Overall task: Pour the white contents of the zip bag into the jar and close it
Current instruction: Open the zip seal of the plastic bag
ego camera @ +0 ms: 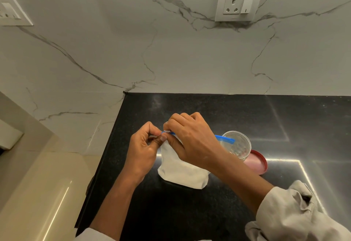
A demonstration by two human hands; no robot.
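A zip bag (182, 174) full of white contents stands upright on the black counter (190, 212), its blue zip strip (225, 138) running along the top. My left hand (142, 149) pinches the top left corner of the bag. My right hand (191, 138) pinches the zip strip right beside it, fingers closed on the strip's left end. Behind the bag's right side stands a clear plastic jar (239, 145), open and upright. Its red lid (256, 162) lies flat on the counter just right of the jar.
The counter's left edge (106, 155) drops to a beige floor. A marble wall rises behind, with a socket plate (238, 3) high up and another (11, 11) at the far left.
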